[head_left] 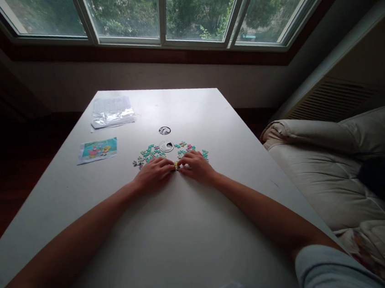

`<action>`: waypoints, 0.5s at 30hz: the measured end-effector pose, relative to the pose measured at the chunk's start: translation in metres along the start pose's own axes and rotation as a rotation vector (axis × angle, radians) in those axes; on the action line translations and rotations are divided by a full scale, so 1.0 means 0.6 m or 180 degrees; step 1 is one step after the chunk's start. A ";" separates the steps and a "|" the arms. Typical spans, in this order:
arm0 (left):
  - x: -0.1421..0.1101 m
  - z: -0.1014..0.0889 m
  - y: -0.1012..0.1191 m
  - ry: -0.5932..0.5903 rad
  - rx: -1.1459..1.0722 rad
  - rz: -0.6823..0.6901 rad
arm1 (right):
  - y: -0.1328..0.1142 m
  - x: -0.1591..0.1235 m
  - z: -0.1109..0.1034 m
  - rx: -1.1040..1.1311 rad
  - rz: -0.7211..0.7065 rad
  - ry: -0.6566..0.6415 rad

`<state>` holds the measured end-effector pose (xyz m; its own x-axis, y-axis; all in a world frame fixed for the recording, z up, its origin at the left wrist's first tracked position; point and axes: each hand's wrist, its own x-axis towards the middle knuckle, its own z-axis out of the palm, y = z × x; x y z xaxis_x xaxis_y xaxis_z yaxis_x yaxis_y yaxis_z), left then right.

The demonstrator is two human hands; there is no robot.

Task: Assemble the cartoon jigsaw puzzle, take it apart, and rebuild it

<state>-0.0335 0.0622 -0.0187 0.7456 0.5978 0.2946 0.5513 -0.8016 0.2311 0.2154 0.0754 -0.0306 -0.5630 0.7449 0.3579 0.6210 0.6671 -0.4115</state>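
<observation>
Between my two hands lie a few yellow and dark puzzle pieces (176,166) on the white table. My left hand (154,173) rests on the table with its fingertips pinched at the left side of these pieces. From the right, my right hand (197,165) has thumb and fingers closed on the same small cluster. Loose turquoise puzzle pieces (152,152) are spread beyond my left hand, and more turquoise and pink pieces (184,148) lie beyond my right hand. Some pieces are partly hidden under the hands.
A picture sheet (98,149) with cartoon figures lies to the left on the white table (176,246). Behind it is a clear plastic bag (112,111) with paper. Two round inserts (165,131) sit in the tabletop. A pale sofa (312,172) stands at the right, windows ahead.
</observation>
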 end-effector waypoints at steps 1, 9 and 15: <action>0.000 0.000 0.000 0.0005 -0.0002 0.0000 | 0.000 -0.001 0.000 -0.0056 -0.0032 -0.0050; 0.002 -0.004 0.003 -0.0001 -0.0003 -0.0010 | -0.001 -0.001 0.003 -0.0092 0.0046 -0.0098; 0.001 -0.003 0.002 -0.0005 0.0016 -0.0008 | 0.000 -0.001 0.000 -0.0047 0.0099 -0.0134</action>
<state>-0.0327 0.0615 -0.0167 0.7448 0.5997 0.2927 0.5551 -0.8002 0.2271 0.2157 0.0751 -0.0307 -0.5655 0.7645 0.3094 0.6465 0.6438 -0.4094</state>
